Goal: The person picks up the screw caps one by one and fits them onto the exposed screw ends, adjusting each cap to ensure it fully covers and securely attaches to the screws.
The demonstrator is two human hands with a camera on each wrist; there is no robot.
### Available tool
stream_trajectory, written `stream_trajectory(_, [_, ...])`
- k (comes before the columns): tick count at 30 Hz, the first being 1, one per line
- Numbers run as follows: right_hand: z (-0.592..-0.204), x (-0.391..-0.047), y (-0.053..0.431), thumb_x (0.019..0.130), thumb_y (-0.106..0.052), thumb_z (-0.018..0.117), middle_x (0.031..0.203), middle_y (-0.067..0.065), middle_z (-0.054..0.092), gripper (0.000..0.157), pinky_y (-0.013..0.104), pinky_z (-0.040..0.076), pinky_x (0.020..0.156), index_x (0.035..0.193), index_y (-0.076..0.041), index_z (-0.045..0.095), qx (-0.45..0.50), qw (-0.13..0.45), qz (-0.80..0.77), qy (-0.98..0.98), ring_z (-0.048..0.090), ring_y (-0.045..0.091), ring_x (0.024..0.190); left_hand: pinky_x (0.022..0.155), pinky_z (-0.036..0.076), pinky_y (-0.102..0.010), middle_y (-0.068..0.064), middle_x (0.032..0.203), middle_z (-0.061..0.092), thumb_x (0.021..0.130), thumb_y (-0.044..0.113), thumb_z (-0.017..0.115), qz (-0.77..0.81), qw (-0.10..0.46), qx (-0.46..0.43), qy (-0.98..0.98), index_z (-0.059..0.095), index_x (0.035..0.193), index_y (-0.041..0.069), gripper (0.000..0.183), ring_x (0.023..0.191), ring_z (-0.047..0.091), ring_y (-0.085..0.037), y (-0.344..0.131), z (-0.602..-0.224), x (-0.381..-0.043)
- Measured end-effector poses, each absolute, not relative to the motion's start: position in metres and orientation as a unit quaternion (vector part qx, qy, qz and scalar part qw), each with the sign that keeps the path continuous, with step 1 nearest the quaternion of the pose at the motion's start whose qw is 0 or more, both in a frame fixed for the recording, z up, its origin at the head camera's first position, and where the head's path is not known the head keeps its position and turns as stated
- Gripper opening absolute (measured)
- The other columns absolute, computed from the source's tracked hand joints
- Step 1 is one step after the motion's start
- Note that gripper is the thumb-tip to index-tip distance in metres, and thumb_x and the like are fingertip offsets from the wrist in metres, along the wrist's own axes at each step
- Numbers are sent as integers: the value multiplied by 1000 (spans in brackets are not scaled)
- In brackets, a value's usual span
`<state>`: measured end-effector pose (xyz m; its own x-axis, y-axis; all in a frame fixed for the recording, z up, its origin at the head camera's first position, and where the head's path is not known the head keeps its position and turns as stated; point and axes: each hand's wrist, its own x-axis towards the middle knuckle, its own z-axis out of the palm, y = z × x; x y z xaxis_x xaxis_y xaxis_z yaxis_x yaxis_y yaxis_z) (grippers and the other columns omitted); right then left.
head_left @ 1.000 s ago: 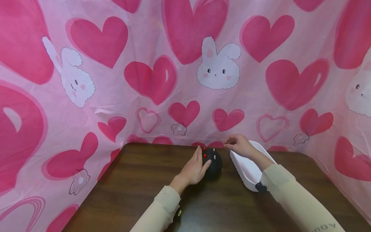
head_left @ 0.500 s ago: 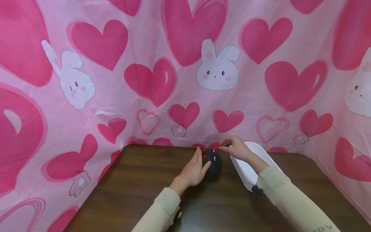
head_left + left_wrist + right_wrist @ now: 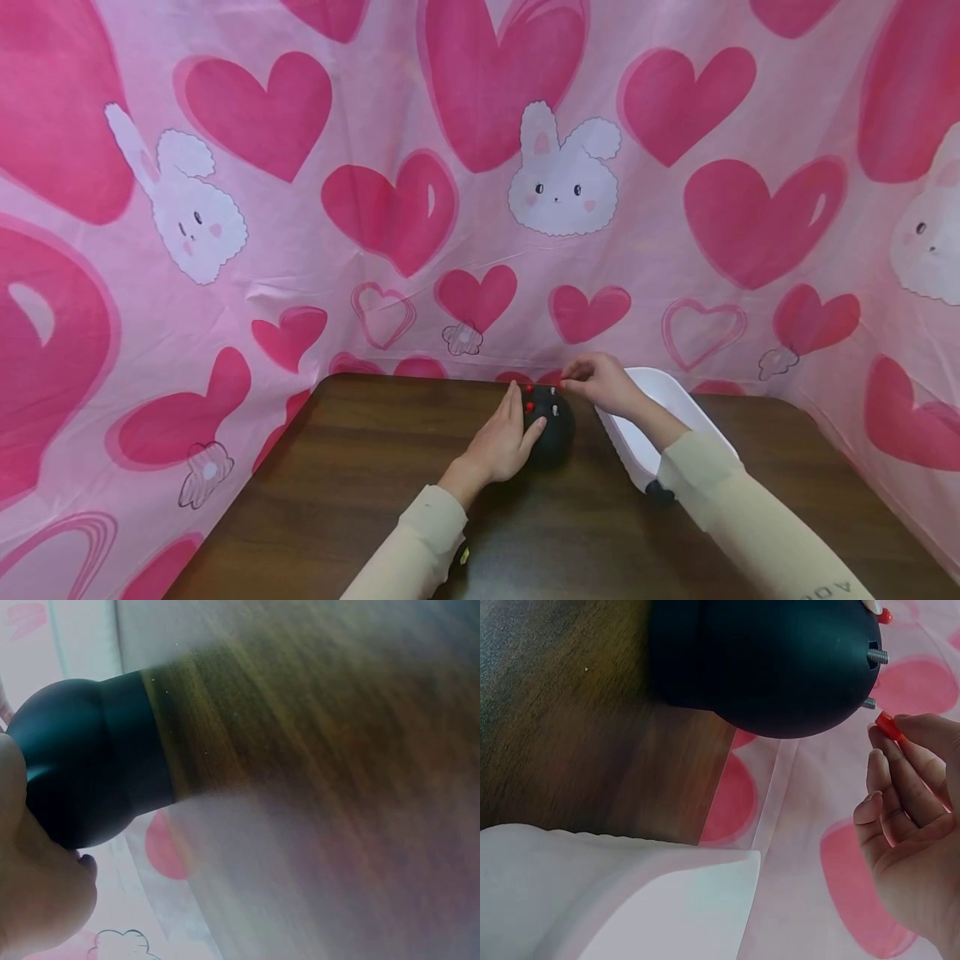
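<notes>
A black, round-topped object (image 3: 551, 437) stands on a dark wooden table. Metal screws (image 3: 877, 656) stick out of its top, and red caps (image 3: 529, 407) sit on its left part. Against its left side lies my left hand (image 3: 497, 437), fingers straight and together, thumb along the near side; the left wrist view shows the palm side touching the black dome (image 3: 75, 765). At the right of the object, my right hand (image 3: 603, 383) pinches a small red cap (image 3: 888, 726) between thumb and forefinger. The cap's end is close to a screw tip (image 3: 869, 703); contact cannot be told.
A white tray (image 3: 660, 383) stands right of the black object, under my right forearm. A small dark item (image 3: 660, 492) shows at its near end. Behind the wooden table (image 3: 360, 467) hangs a pink cloth (image 3: 480, 250) printed with hearts and rabbits.
My right hand has moved left, bringing the red cap from over the tray's side to near the screws. The left hand stays against the black object.
</notes>
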<state>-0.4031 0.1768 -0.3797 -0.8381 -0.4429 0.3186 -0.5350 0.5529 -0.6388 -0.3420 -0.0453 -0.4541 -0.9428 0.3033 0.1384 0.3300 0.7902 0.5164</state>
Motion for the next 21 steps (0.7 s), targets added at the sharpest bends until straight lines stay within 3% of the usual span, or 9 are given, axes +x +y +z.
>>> stream_trajectory(9, [-378, -403, 172, 89, -9, 78, 90, 6, 76, 8, 42, 62, 83, 97, -6, 76, 300, 60, 379, -873, 72, 22, 84, 122, 28, -46, -11, 173, 5, 103, 64, 36, -293, 21, -167, -941, 4, 164, 4, 92, 157, 18, -27, -46, -453, -341])
stream_trajectory(21, [-380, -404, 166, 88, -6, 78, 90, 6, 75, 10, 42, 62, 82, 97, -5, 76, 321, 62, 366, -871, 70, 21, 83, 123, 26, -42, -9, 173, 3, 104, 63, 37, -286, 12, -164, -944, 2, 164, 5, 90, 157, 16, -25, -45, -452, -342])
